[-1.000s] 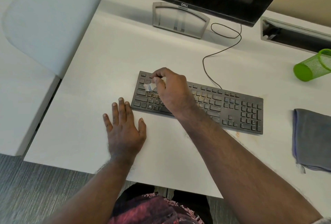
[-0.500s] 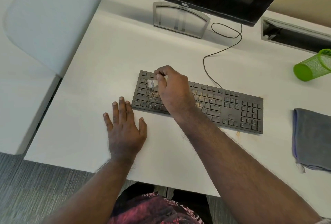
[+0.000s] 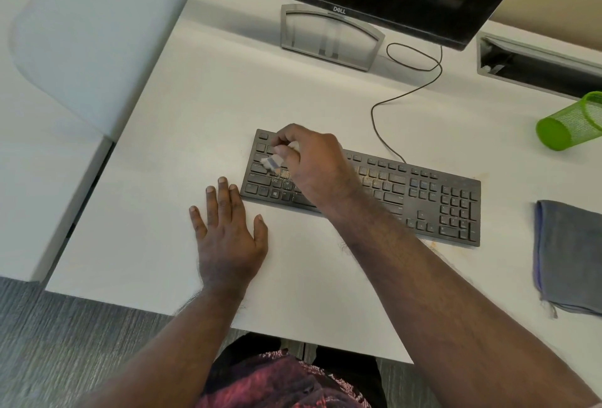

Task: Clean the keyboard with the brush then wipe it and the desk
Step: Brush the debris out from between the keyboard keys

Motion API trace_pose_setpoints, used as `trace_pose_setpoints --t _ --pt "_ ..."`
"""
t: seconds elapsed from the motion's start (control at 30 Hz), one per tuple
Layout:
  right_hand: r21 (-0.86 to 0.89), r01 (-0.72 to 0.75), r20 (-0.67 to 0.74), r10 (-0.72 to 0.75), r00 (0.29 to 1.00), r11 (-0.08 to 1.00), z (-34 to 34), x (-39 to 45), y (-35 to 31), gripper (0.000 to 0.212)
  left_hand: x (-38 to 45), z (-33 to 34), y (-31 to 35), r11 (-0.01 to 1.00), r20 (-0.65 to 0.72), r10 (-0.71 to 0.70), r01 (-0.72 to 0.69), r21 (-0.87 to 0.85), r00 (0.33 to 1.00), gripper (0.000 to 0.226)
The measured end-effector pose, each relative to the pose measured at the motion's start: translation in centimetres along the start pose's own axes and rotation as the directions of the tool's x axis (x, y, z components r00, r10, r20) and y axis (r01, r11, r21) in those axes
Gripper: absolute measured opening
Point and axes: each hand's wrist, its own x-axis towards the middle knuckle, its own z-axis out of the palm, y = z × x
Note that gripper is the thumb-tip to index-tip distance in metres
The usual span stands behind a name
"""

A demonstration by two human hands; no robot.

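Head view: right hand (image 3: 317,168) curled, pinching a small pale brush (image 3: 273,161), blurred, its tip on the left keys of the flat black keyboard (image 3: 423,194). Left hand (image 3: 228,231) flat, fingers straight, on the smooth white desk (image 3: 195,114). Folded grey cloth (image 3: 570,254) lies right; green mesh cup (image 3: 570,125) tipped over.

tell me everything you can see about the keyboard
The keyboard is a black, flat, full-size one that looks like plastic, with a number pad at its right end. It lies on the white desk, angled so its right end sits nearer the person. A thin black cable runs from its back edge toward the monitor. Orange-brown specks show among the middle keys. The right hand holds a small white brush over its left keys; the left hand lies flat on the desk at its front left corner.
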Motion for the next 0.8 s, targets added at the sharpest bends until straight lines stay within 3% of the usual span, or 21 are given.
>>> trace_pose_setpoints --t 0.13,0.23,0.4,0.57,0.8 --pt "0.096 0.077 0.061 -0.083 0.995 0.992 2.0 0.2 -0.9 0.012 -0.1 0.0 -0.1 1.000 0.009 0.000 0.000 0.005 1.000 0.075" --pt "0.132 0.065 0.023 -0.069 0.997 0.989 2.2 0.2 -1.0 0.014 0.0 -0.1 -0.1 1.000 0.000 0.001 -0.001 -0.001 1.000 0.075" --pt "0.041 -0.004 -0.150 0.010 0.989 0.999 0.1 0.0 0.0 0.015 0.0 0.0 -0.1 1.000 -0.008 0.003 -0.003 -0.001 1.000 0.074" --pt "-0.032 -0.007 -0.020 0.007 1.000 0.999 0.5 -1.3 0.3 0.016 0.0 0.0 -0.1 1.000 -0.011 0.001 -0.001 -0.005 1.000 0.075" --pt "0.016 -0.050 -0.130 0.051 0.990 0.999 -0.7 -1.3 1.2 0.015 0.0 -0.1 0.0 1.000 -0.007 0.003 -0.003 -0.003 1.000 0.075"
